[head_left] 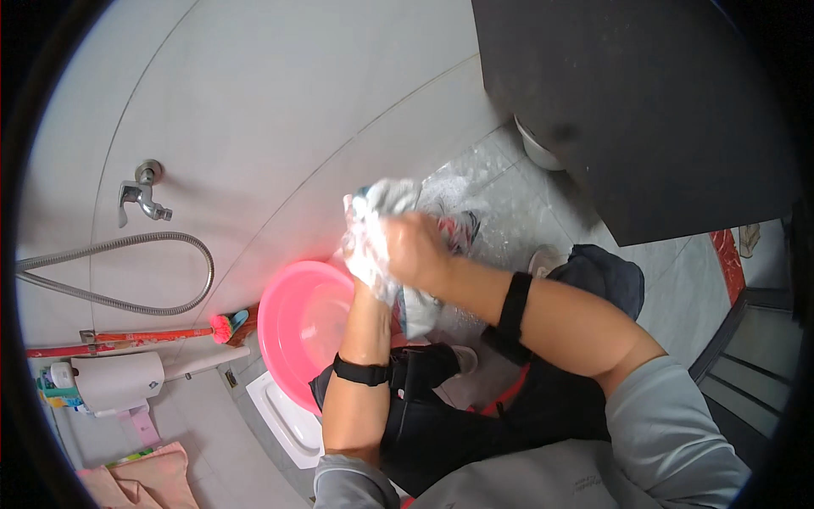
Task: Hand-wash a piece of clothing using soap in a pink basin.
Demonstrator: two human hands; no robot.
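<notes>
Small dark lettering marks the front of my light grey fabric shirt, too blurred and tilted for me to read. Between my hands, in the air, I have a bunched white and pale grey cloth, wet-looking and streaked with white suds, with a teal patch near its top and a red and dark pattern toward its right end; loose folds hang between my forearms. My right hand has its fingers curled tight on the cloth. My left hand is against it too, but suds and fabric cover those fingers, so I cannot tell how far they close. A round pink plastic basin sits beside my left forearm, and white foam spreads on the grey tiled floor beyond the cloth.
</notes>
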